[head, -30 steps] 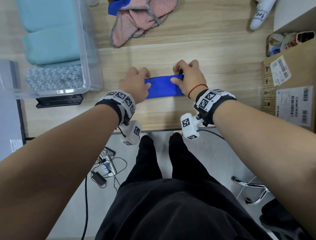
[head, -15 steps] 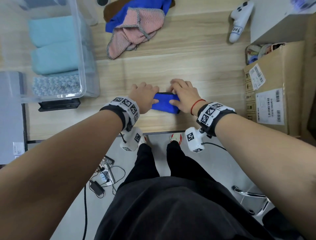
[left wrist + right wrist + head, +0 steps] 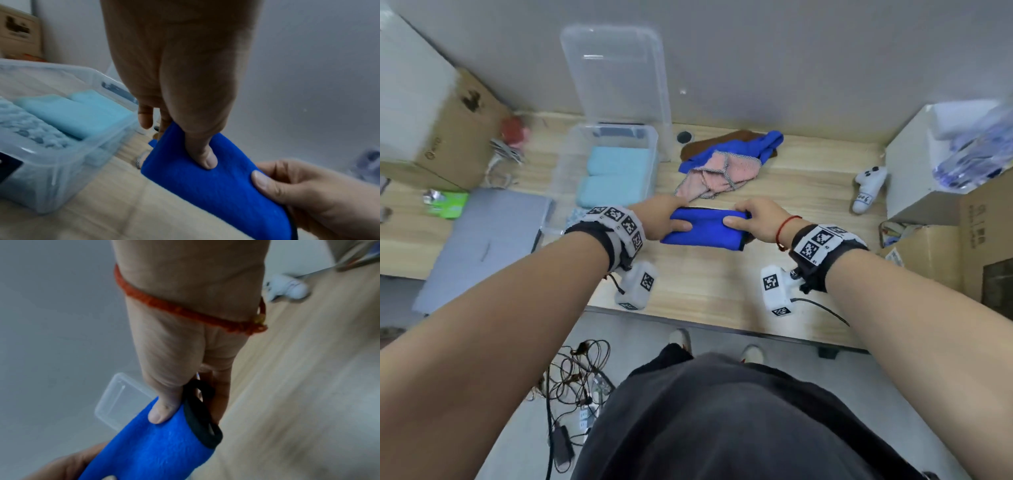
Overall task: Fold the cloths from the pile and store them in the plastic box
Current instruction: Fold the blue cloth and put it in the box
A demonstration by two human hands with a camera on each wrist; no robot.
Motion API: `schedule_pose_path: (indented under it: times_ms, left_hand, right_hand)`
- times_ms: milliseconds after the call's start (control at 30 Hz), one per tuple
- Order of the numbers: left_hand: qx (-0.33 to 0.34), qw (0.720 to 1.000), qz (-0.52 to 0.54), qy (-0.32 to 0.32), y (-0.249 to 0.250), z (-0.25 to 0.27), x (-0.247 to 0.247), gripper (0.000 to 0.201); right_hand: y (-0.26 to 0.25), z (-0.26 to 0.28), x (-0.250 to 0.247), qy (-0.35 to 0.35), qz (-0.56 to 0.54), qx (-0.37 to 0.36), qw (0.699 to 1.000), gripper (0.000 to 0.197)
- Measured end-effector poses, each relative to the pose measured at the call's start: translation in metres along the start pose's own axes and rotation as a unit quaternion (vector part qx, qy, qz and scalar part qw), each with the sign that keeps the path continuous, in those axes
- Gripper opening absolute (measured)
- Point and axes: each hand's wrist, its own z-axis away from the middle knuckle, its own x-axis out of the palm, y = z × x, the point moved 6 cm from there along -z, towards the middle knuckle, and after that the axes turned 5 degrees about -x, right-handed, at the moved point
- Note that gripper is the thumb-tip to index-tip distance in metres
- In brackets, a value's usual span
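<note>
A folded blue cloth (image 3: 705,228) with a black hem hangs in the air above the wooden table (image 3: 722,284), held at both ends. My left hand (image 3: 664,221) pinches its left end (image 3: 191,172), thumb on top. My right hand (image 3: 751,221) pinches the right end (image 3: 164,443) by the black hem. The clear plastic box (image 3: 571,171) stands to the left with folded light-blue cloths (image 3: 616,178) inside; in the left wrist view the box (image 3: 68,170) is close beside the cloth. The pile (image 3: 726,161) of pink, blue and brown cloths lies beyond my hands.
The box lid (image 3: 616,75) leans upright against the wall behind the box. A grey laptop (image 3: 482,240) lies left, cardboard boxes (image 3: 448,137) at far left and right (image 3: 941,246), a white controller (image 3: 868,188) right of the pile.
Both hands have lifted the folded blue cloth off the table. The head view has tilted up, so the wall, lid and whole box show.
</note>
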Motion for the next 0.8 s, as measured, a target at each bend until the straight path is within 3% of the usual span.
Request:
schedule_pose_path:
  times_ms: [200,333,500,633,800]
  left_hand:
    - [-0.03,0.997,0.076,0.002,-0.066,0.013,-0.046,0.036]
    - [-0.059,0.996,0.068,-0.003,-0.116,0.006,-0.064,0.029]
    - [-0.028,0.999,0.001,-0.041,-0.19,-0.004,-0.076,0.025]
    - [-0.017,0.996,-0.046,-0.072,-0.236,-0.018,-0.066,0.03]
    - [0.014,0.99,-0.086,-0.113,-0.26,-0.031,-0.044,0.037]
  right_hand:
    - [-0.065,-0.046,0.001,0.023,0.083,-0.036,0.996,0.012]
    - [-0.096,-0.089,0.018,0.021,0.119,-0.02,0.993,0.022]
    - [-0.142,-0.139,0.061,0.013,0.178,0.004,0.984,0.025]
    - [-0.153,-0.174,0.105,-0.047,0.213,0.036,0.975,0.029]
    - [-0.156,-0.193,0.142,-0.123,0.251,0.052,0.959,0.035]
